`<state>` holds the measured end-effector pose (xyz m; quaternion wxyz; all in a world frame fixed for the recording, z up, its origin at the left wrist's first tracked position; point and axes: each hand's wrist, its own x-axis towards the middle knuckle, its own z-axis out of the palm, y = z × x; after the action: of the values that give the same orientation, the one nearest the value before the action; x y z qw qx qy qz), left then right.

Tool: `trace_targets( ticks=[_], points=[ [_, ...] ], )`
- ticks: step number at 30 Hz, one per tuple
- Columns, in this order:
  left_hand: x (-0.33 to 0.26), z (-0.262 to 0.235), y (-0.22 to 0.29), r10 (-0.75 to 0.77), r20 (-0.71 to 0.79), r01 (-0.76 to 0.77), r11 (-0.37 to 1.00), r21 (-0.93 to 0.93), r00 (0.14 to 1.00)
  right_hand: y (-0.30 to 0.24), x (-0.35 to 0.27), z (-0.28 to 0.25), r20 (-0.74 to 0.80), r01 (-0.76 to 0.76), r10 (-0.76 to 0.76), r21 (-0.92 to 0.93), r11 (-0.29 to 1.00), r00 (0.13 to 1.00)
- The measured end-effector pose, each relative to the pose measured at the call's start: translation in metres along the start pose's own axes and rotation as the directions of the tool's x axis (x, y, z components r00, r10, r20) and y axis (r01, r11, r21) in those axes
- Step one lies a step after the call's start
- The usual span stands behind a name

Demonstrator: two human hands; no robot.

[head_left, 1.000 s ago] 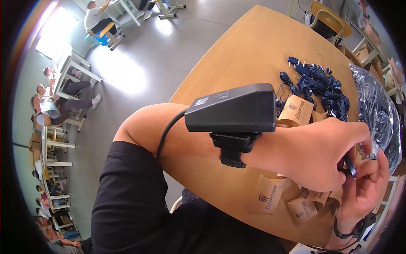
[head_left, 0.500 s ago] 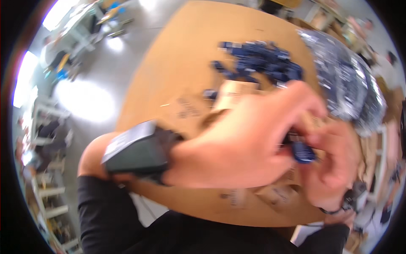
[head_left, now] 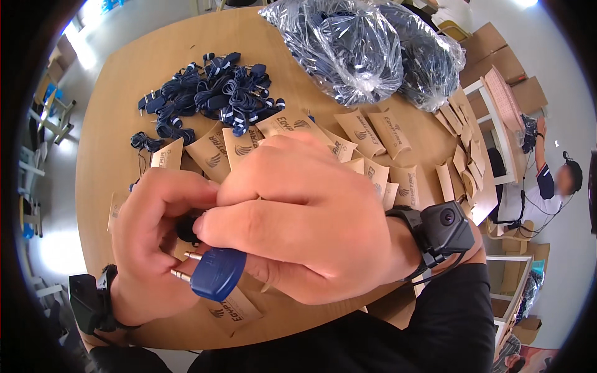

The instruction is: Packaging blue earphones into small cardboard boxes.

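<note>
My left hand (head_left: 152,233) and my right hand (head_left: 305,217) meet over the near part of the table, fingers closed around one set of earphones. Its dark blue two-pin plug (head_left: 217,273) sticks out below the right hand, the metal pins pointing left. A small black round piece (head_left: 186,229) shows between the left fingers and the right fingertip. The cord is mostly hidden by my hands. Beyond them lies a pile of dark blue earphones (head_left: 236,96) with coiled cords. Flat brown card pillow boxes (head_left: 211,152) lie around and partly under my hands.
Clear plastic bags (head_left: 348,56) full of dark blue cords stand at the table's far side. More pillow boxes (head_left: 463,161) are heaped along the right edge. Past the table are cardboard boxes (head_left: 485,46), a white frame rack (head_left: 497,133) and another person (head_left: 541,186) at right.
The view has swung, so the pile and bags now appear farther left. My left hand no longer crosses in front; my right hand is now foremost. The blue plug stays with my hands.
</note>
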<state>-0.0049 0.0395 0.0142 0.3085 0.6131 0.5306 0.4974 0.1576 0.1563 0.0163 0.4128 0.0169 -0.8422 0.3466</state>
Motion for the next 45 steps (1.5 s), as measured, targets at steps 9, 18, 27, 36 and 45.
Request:
trace_targets(
  ticks=[9, 18, 27, 36, 45],
  points=[
    [0.0, 0.0, 0.005, -0.04, 0.086, 0.032, 0.996, 0.082, 0.995, -0.004, 0.0, -0.005, 0.035, -0.015, 0.016, -0.031, 0.999, 0.999],
    [0.002, 0.002, 0.007, 0.082, -0.026, -0.075, 0.978, 0.196, 0.996, -0.006, 0.011, -0.008, 0.076, 0.012, -0.007, -0.073, 0.997, 0.997],
    [0.002, 0.002, 0.002, 0.069, 0.041, -0.072, 0.995, 0.062, 0.997, -0.008, 0.006, -0.019, 0.138, -0.006, 0.028, -0.16, 0.987, 0.99],
    [-0.001, -0.002, 0.009, 0.032, 0.128, -0.036, 0.999, 0.035, 0.991, -0.005, 0.0, -0.021, 0.116, -0.07, 0.084, -0.115, 0.991, 0.99],
    [-0.002, 0.006, -0.002, 0.228, 0.13, -0.226, 0.974, -0.028, 0.965, -0.008, -0.004, -0.016, -0.021, -0.111, 0.111, 0.041, 0.993, 0.994]
  ],
)
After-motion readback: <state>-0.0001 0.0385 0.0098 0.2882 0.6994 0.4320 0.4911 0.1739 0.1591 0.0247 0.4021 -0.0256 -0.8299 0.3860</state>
